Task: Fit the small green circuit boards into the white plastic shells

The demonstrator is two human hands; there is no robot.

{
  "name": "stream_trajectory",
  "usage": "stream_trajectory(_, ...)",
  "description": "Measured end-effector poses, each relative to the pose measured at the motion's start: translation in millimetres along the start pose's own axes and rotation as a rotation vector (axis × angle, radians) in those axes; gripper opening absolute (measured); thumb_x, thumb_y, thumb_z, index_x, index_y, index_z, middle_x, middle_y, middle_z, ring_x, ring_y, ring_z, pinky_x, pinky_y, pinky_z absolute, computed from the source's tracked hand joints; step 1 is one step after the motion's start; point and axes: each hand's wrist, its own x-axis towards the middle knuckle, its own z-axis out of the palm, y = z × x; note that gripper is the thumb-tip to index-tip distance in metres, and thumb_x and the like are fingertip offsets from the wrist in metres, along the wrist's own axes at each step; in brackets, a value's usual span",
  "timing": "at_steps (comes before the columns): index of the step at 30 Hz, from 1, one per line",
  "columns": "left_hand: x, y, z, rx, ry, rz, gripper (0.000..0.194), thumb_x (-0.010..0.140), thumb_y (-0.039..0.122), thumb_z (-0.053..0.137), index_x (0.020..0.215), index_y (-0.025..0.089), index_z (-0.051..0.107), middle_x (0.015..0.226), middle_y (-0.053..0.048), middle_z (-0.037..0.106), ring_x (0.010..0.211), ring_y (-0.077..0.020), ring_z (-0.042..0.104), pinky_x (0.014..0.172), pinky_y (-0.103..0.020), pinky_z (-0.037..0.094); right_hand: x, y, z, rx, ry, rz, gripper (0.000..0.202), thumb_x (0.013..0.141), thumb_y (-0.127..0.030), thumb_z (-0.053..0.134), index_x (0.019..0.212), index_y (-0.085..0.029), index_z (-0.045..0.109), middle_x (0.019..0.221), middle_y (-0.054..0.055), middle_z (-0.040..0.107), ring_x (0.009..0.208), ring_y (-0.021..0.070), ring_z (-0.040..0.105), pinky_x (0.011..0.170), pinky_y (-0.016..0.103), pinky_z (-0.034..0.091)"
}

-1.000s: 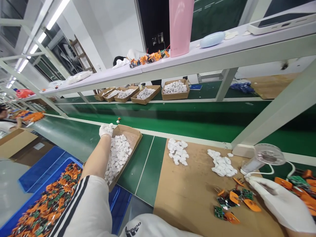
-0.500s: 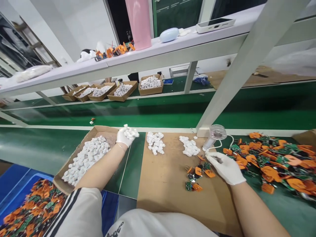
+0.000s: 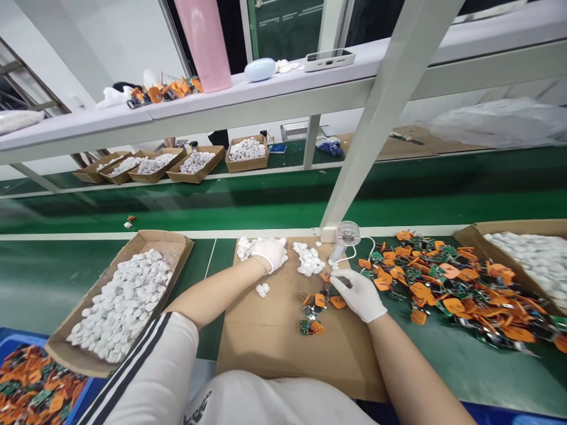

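Observation:
My left hand [image 3: 271,254], in a white glove, is palm down over a pile of small white rounded pieces [image 3: 243,248] on the cardboard sheet [image 3: 274,348]. Its fingers are hidden and blend with the pieces. A few white pieces [image 3: 263,290] lie apart just below it. My right hand [image 3: 361,295], also gloved, has thumb and fingertips together beside a clear round-headed device [image 3: 348,235] with a white cable. What those fingertips hold, if anything, I cannot make out. Between the hands sit a second white pile [image 3: 309,260] and several orange-and-green circuit board assemblies [image 3: 319,300].
A cardboard box of white pieces [image 3: 177,241] stands at left, above a blue bin [image 3: 82,401] of assemblies. At right are a heap of orange assemblies [image 3: 456,289] and another box [image 3: 482,229]. A slanted post [image 3: 367,141] rises behind the device.
My left hand has moved right from the box's edge with its handful of white pieces, and is now over the left pile. The view has swung right. My right hand stays by the device.

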Motion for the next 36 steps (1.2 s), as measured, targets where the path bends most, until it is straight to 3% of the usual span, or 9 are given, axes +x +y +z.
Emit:
stream_trajectory(5, -19.9, 18.5, 10.4, 0.242, 0.054, 0.085, 0.047, 0.076, 0.048, 0.072, 0.115, 0.024, 0.063, 0.11, -0.02, 0.066, 0.113, -0.0428, 0.055, 0.1, -0.062, 0.03, -5.4, -2.6, 2.1, -0.023, 0.027, 0.009, 0.027, 0.079, -0.036, 0.055, 0.093, -0.018, 0.069, 0.082, 0.008, 0.072, 0.067, 0.0226, 0.068, 0.065, 0.035, 0.057)
stream_trajectory(8, -39.2, 19.3, 11.8, 0.348, 0.09, 0.132, 0.047, 0.08, 0.045, 0.067, 0.119, 0.02, 0.062, 0.121, -0.021, 0.061, 0.126, -0.0454, 0.044, 0.105, -0.064, 0.026, -7.0, -2.9, 2.4, -0.075, 0.05, -0.068, 0.032, 0.079, -0.032, 0.056, 0.104, -0.016, 0.068, 0.097, 0.013, 0.073, 0.084, 0.0277, 0.07, 0.074, 0.039, 0.057)
stream_trajectory(12, -65.5, 9.8, 12.6, 0.423, 0.172, 0.155, 0.062, 0.078, 0.05, 0.066, 0.131, 0.021, 0.055, 0.147, -0.018, 0.043, 0.139, -0.0474, 0.025, 0.111, -0.064, 0.021, -7.9, -3.7, 3.9, -0.185, 0.018, -0.194, 0.031, 0.08, -0.026, 0.056, 0.106, -0.016, 0.069, 0.106, 0.015, 0.072, 0.102, 0.0327, 0.066, 0.089, 0.046, 0.053)
stream_trajectory(18, -99.9, -12.7, 33.0, 0.458, 0.323, 0.155, 0.077, 0.071, 0.056, 0.072, 0.138, 0.025, 0.051, 0.154, -0.016, 0.036, 0.144, -0.0444, 0.021, 0.115, -0.058, 0.02, -9.1, -5.3, 7.0, -0.195, -0.007, -0.302, 0.028, 0.082, -0.025, 0.057, 0.106, -0.019, 0.07, 0.105, 0.012, 0.073, 0.1, 0.0312, 0.066, 0.088, 0.047, 0.052)
stream_trajectory(22, -98.2, -16.4, 45.2, 0.385, 0.372, 0.073, 0.06, 0.078, 0.052, 0.068, 0.133, 0.03, 0.056, 0.15, -0.015, 0.041, 0.144, -0.0419, 0.024, 0.112, -0.059, 0.025, -13.9, -8.2, 6.4, -0.112, -0.059, -0.423, 0.018, 0.085, -0.025, 0.055, 0.089, -0.022, 0.072, 0.096, 0.01, 0.074, 0.095, 0.0285, 0.067, 0.09, 0.05, 0.051)
stream_trajectory(26, -86.0, -18.7, 44.4, 0.273, 0.442, 0.019, 0.048, 0.083, 0.051, 0.062, 0.127, 0.032, 0.061, 0.149, -0.011, 0.044, 0.143, -0.0401, 0.025, 0.111, -0.059, 0.028, -16.2, -18.1, 6.8, -0.177, 0.015, -0.384, 0.031, 0.09, -0.022, 0.045, 0.111, -0.021, 0.067, 0.106, 0.012, 0.071, 0.103, 0.0285, 0.065, 0.092, 0.048, 0.052)
stream_trajectory(30, -82.8, -26.4, 36.9, 0.168, 0.503, 0.014, 0.048, 0.084, 0.052, 0.061, 0.125, 0.027, 0.062, 0.146, -0.012, 0.046, 0.142, -0.039, 0.028, 0.113, -0.055, 0.03, 12.1, -44.9, 10.7, -0.625, -0.128, -0.129, 0.043, 0.092, -0.01, 0.035, 0.127, -0.016, 0.06, 0.12, 0.014, 0.068, 0.113, 0.025, 0.063, 0.098, 0.037, 0.051)
stream_trajectory(32, -84.5, -29.8, 34.3, 0.13, 0.514, 0.047, 0.047, 0.084, 0.051, 0.06, 0.123, 0.025, 0.063, 0.143, -0.013, 0.048, 0.141, -0.0386, 0.031, 0.114, -0.053, 0.03, 39.3, -62.1, 14.6, -0.712, -0.196, -0.106, 0.041, 0.09, -0.009, 0.043, 0.125, -0.018, 0.061, 0.125, 0.013, 0.066, 0.117, 0.0256, 0.062, 0.098, 0.035, 0.05)
stream_trajectory(36, -90.3, -31.4, 31.6, 0.103, 0.473, 0.142, 0.049, 0.078, 0.047, 0.066, 0.123, 0.026, 0.063, 0.147, -0.011, 0.044, 0.139, -0.0385, 0.032, 0.116, -0.054, 0.027, 98.1, -88.8, 27.9, -0.864, -0.386, -0.012, 0.03, 0.072, -0.008, 0.073, 0.102, -0.012, 0.071, 0.097, 0.015, 0.074, 0.095, 0.0292, 0.07, 0.085, 0.036, 0.053)
